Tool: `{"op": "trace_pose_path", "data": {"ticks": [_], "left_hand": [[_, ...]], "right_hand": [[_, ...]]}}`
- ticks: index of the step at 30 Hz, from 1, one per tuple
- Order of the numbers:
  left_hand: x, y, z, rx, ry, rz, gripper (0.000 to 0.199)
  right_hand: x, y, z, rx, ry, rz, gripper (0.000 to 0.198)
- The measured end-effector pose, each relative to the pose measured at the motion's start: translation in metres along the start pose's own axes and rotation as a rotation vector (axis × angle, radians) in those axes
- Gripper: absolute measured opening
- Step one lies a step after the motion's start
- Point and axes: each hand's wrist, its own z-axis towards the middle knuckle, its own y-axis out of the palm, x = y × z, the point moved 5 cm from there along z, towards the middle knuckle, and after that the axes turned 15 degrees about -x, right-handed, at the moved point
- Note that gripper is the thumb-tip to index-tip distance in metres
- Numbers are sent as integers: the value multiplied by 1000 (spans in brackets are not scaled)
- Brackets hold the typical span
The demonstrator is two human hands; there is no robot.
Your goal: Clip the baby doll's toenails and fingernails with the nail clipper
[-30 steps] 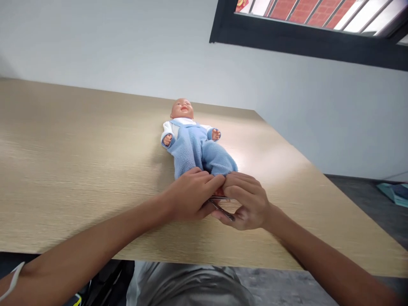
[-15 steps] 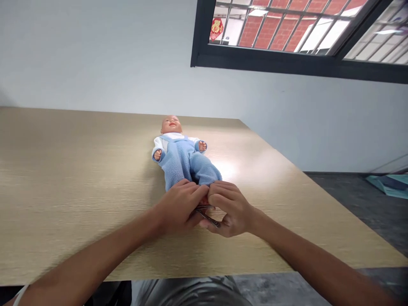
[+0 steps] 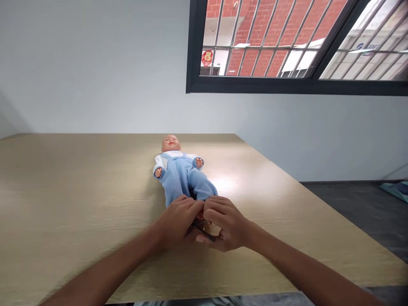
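Note:
A baby doll [image 3: 178, 174] in blue fleece overalls and a white top lies on its back, head away from me, on the wooden table [image 3: 95, 199]. My left hand [image 3: 180, 219] is closed around the doll's foot, which the fingers mostly hide. Beside it, my right hand [image 3: 228, 223] curls its fingers at the trouser cuff and has its thumb under a small metal nail clipper [image 3: 205, 233]. The clipper's lever stands apart from its body, close to the foot. Its jaws are hidden between my hands.
The table's right edge [image 3: 318, 202] slants toward me, with dark floor [image 3: 344, 204] beyond. A pale wall [image 3: 111, 85] rises behind the table, and a barred window [image 3: 270, 46] is at upper right. Something teal [image 3: 397, 190] lies on the floor at far right.
The camera view has tilted up, so the doll, table and hands appear lower in the picture. Both hands keep nearly the same grip at the doll's foot, with the clipper between them.

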Motion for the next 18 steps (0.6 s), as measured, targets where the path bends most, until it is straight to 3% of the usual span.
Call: {"op": "trace_pose_path", "data": {"ticks": [18], "left_hand": [[-2, 0, -1, 75, 21, -31, 35]], "right_hand": [[-1, 3, 1, 21, -7, -3, 29]]}}
